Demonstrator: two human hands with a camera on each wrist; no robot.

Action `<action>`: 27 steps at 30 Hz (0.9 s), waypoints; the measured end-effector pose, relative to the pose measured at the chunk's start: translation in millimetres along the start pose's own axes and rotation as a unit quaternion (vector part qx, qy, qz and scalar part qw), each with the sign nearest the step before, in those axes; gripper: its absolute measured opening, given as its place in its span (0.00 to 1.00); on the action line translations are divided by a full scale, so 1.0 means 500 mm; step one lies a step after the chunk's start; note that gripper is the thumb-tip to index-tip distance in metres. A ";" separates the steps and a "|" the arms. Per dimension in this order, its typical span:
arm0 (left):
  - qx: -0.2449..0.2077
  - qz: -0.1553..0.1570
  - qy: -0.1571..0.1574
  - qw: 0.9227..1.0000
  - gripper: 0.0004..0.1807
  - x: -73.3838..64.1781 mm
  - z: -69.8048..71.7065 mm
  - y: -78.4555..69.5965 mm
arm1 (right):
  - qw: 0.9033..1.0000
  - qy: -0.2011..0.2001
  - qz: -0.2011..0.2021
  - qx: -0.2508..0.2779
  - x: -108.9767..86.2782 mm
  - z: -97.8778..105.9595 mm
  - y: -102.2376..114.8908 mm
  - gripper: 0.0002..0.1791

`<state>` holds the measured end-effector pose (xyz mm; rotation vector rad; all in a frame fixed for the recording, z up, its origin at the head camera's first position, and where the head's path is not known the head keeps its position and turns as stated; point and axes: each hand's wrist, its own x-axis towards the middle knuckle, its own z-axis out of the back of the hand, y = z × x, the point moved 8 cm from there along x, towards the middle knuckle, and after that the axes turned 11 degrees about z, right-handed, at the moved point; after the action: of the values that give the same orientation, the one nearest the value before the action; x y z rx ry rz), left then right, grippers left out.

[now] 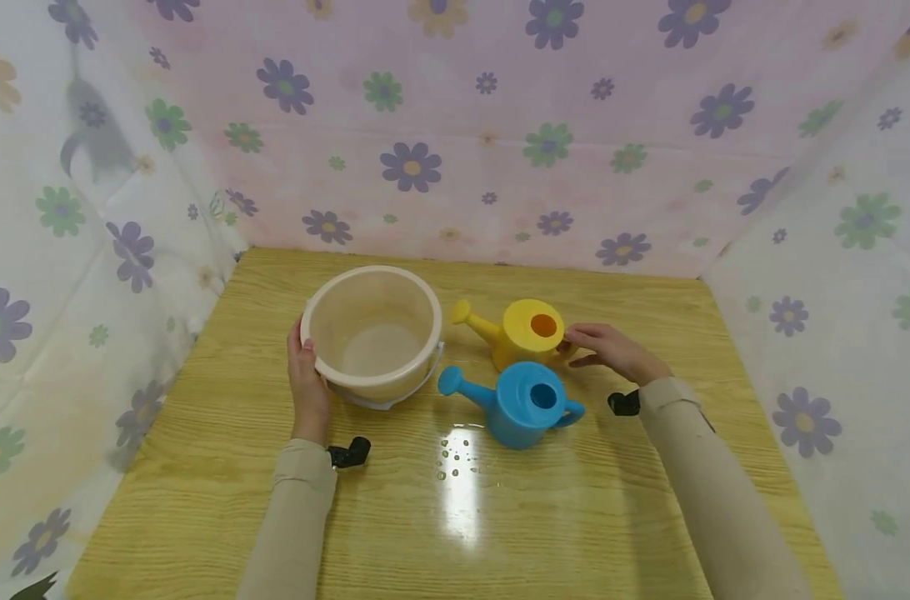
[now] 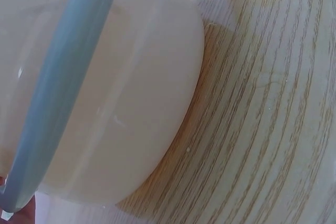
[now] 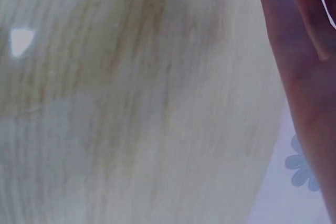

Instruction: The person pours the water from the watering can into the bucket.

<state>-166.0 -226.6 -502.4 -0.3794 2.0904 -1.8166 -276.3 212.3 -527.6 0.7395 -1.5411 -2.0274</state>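
My left hand (image 1: 310, 396) holds the left side of a cream bucket (image 1: 380, 379), thumb at the rim and fingers along the outer wall. The bucket stands upright; its pale handle (image 2: 63, 87) hangs down. At the centre right is a yellow watering can (image 1: 526, 333), spout to the left. My right hand (image 1: 620, 350) reaches its handle side, fingers extended, with a gap between thumb and forefinger. Only part of that contact shows in the right wrist view. Just in front of the yellow can stands a blue watering can (image 1: 518, 408), also with its spout leftward.
Water drops (image 1: 455, 458) lie on the wooden table (image 1: 552, 525) in front of the blue can. Flowered cloth (image 1: 485, 200) walls off the back and both sides. A black wrist-camera mount (image 1: 350, 452) juts out beside the left wrist, another (image 1: 623, 404) beside the right.
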 end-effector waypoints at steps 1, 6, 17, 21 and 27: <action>0.001 -0.001 0.000 1.000 0.26 0.002 0.001 0.001 | 1.000 0.002 -0.001 -0.001 0.004 0.000 0.003 0.23; -0.005 -0.005 0.000 1.000 0.26 0.005 0.003 0.001 | 1.000 0.013 -0.008 -0.001 0.016 -0.003 0.004 0.23; 0.020 -0.008 0.023 1.000 0.26 -0.013 -0.040 -0.010 | 0.998 0.021 0.000 0.058 -0.012 0.013 -0.036 0.24; 0.029 -0.012 0.015 0.999 0.26 -0.007 -0.035 0.007 | 0.999 0.000 0.014 0.040 -0.015 0.022 -0.040 0.23; 0.026 -0.015 0.005 1.000 0.25 0.009 -0.023 0.026 | 0.999 -0.034 0.007 -0.014 -0.018 0.030 -0.045 0.26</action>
<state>-174.5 -216.0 -514.4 -0.3892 2.0504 -1.8899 -281.0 234.4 -545.2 0.6537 -1.5473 -2.0781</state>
